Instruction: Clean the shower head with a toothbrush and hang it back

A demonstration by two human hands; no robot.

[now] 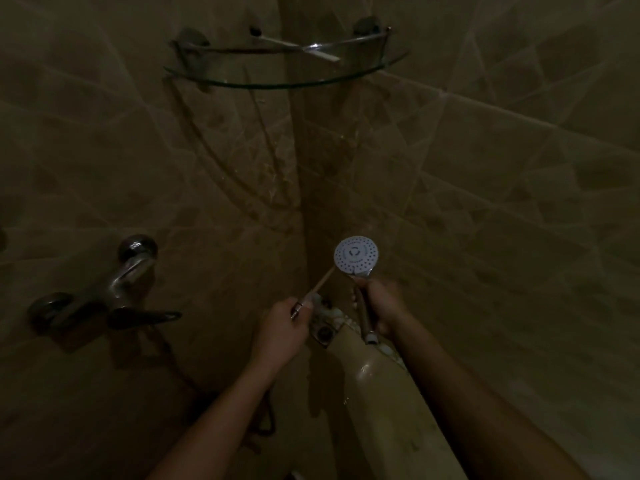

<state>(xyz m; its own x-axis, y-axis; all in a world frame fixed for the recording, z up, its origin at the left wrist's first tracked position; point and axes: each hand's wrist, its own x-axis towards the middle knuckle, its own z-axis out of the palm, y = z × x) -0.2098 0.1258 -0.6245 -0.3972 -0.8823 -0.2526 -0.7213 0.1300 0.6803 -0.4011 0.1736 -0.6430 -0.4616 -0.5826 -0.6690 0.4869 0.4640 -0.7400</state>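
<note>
In the head view, the scene is a dim, brown-tiled shower corner seen from above. The right hand (384, 306) holds the shower head (356, 255) near the middle of the frame, its fingers curled round the chrome handle. The round white face with its rings of holes is turned up toward the camera.

The left hand (282, 327), just left of it, pinches the near end of the toothbrush (320, 284) between thumb and curled fingers. The thin, pale handle slants up and to the right, and its far end meets the lower left rim of the shower head's face. The bristles are too small to make out.

Below the hands, in the corner of the floor, lies a square drain (323, 332). On the left wall is a chrome mixer tap (117, 285) with a dark lever pointing right. Far up in the corner hangs a curved glass shelf (287, 81) with a metal rail and a thin pale stick lying on it.
</note>
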